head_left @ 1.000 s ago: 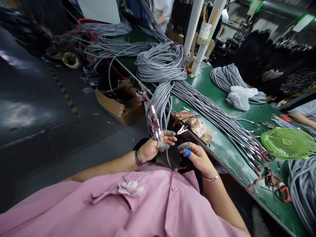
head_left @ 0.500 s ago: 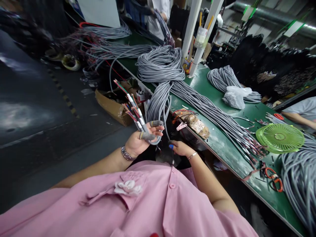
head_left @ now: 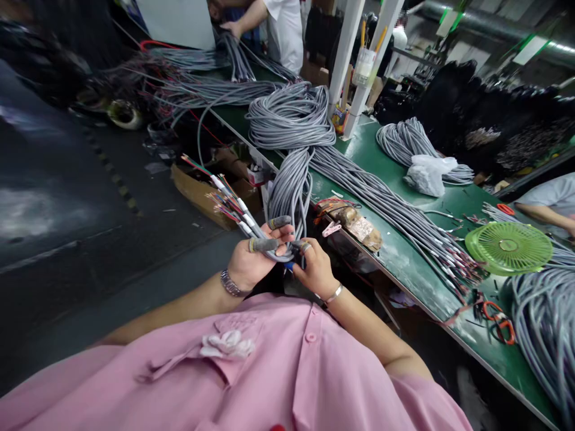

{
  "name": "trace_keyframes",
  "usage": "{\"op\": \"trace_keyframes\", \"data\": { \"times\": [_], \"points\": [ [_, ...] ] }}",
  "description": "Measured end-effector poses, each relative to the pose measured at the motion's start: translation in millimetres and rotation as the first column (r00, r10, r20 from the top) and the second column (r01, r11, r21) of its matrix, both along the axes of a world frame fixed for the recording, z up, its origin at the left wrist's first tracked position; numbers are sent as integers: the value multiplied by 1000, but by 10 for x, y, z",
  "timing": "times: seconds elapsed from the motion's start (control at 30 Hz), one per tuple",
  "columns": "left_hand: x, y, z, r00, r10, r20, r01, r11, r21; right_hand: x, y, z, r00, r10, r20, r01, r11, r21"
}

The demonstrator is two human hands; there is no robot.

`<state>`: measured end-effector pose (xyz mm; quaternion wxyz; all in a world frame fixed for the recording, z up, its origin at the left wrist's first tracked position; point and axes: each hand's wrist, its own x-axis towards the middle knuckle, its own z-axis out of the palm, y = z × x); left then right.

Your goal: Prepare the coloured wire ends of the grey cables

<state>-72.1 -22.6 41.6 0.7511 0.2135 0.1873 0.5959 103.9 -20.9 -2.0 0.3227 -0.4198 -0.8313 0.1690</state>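
Grey cables held in a bunch across the left hand, passed between thumb and curled fingers; bared coloured wire ends fanned out beyond the thumb side, cable lengths bent round below the palm. Right hand set against the bend, fingertips drawn close together; whether a cable is pinched there cannot be told. White sleeves fitted near the wire ends; any marking too small to be read. Yellow packet seen at the post, its lettering illegible. Green fan stood on the green bench.
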Motion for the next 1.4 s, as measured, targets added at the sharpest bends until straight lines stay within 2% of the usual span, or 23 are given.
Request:
{"op": "trace_keyframes", "data": {
  "times": [0.17, 0.33, 0.5, 0.67, 0.8, 0.93, 1.0, 1.07, 1.2, 1.3, 1.4],
  "points": [
    [-5, -26, 35, 1000, 19, -24, -18, 999, 42, -69, 107, -120, 991, 36, 131, -61, 980, 188],
    [-51, 3, 10, 994, 34, -101, -24, 995, 92, -11, 127, -132, 979, 74, 188, -123, 957, 263],
    [-81, 30, -50, 982, 9, -190, 15, 992, 128, 47, 105, -122, 987, 67, 143, -97, 972, 215],
    [-116, 43, -132, 937, 10, -349, 50, 986, 162, 43, 86, -114, 995, 82, 63, -91, 985, 150],
    [-158, 51, -193, 910, 27, -413, 53, 982, 182, 38, 110, -98, 997, 75, 25, -78, 988, 135],
    [-273, 61, -225, 885, 64, -461, 28, 981, 190, 78, 159, -100, 1000, 21, -10, -19, 995, 99],
    [-375, 83, -231, 863, 47, -502, 54, 981, 185, 115, 174, -110, 999, -13, -30, 15, 997, 70],
    [-488, 122, -233, 874, 47, -484, 48, 982, 181, 150, 176, -131, 998, -25, -56, 28, 998, 48],
    [-612, 211, -202, 962, 88, -260, -51, 988, 146, 178, 154, -219, 992, -8, -129, 8, 1000, 4],
    [-516, 231, -128, 961, 97, -261, -65, 990, 129, 159, 151, -303, 995, 20, -100, -21, 1000, -12],
    [-295, 218, -36, 947, 60, -314, -11, 988, 154, 125, 170, -359, 999, 21, -47, -22, 1000, -18]
  ]
}}
